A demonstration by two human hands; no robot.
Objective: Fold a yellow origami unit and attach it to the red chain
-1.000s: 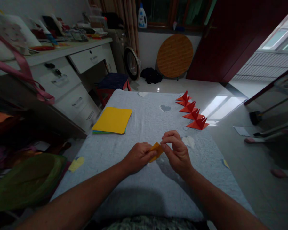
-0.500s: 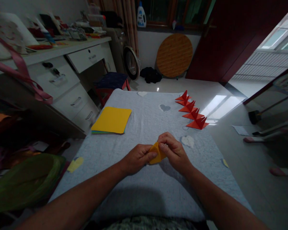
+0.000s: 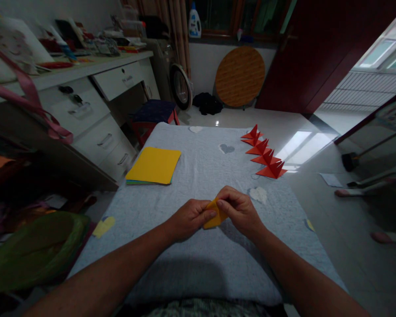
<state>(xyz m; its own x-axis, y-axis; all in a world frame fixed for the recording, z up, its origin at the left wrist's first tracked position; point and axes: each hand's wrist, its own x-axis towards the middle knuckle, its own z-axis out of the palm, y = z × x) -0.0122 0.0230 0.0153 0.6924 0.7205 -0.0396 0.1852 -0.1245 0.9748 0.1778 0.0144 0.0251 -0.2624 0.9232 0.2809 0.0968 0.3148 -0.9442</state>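
A small folded piece of yellow origami paper is held between both hands over the near middle of the cloth-covered table. My left hand pinches its left side, thumb lying on top. On the other side, my right hand grips the upper right edge between thumb and bent fingers. The fingers cover part of the paper, so its full shape is hidden. Farther left lies a stack of square paper sheets, yellow on top with green and blue edges below. Several red folded paper pieces stand in a row at the far right.
A white desk with drawers stands to the left, with a dark-topped stool beside it. A green bin is at the lower left. Behind the table are an open washing machine and a round wooden board.
My right hand has shifted slightly downward, with its fingers curled more over the yellow paper. The paper has turned a little and looks narrower. The sheet stack and red pieces have stayed put.
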